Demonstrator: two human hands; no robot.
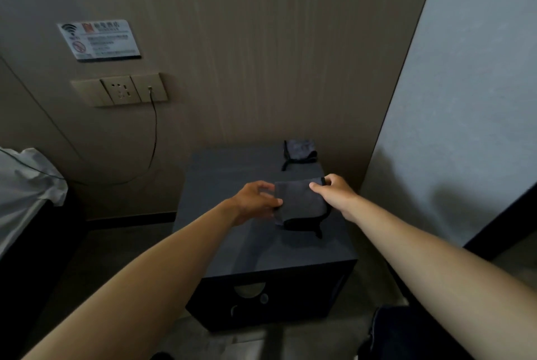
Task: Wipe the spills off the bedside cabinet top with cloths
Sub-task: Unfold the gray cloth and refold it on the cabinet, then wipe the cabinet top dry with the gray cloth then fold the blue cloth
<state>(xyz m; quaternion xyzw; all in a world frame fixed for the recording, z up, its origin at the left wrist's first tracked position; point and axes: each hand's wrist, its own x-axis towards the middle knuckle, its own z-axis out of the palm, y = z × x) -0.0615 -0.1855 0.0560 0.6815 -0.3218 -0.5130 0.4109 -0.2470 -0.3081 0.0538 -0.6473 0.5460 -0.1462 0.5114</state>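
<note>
A dark grey bedside cabinet stands against the wood-panelled wall. Above its top, both hands hold a folded grey cloth with black trim. My left hand pinches the cloth's left edge and my right hand grips its upper right corner. A second grey cloth, crumpled, lies at the cabinet's back right corner. No spill is clearly visible on the dim surface.
A socket panel with a plugged black cable is on the wall to the left. The corner of a white-sheeted bed is at the left. A pale wall stands close on the right.
</note>
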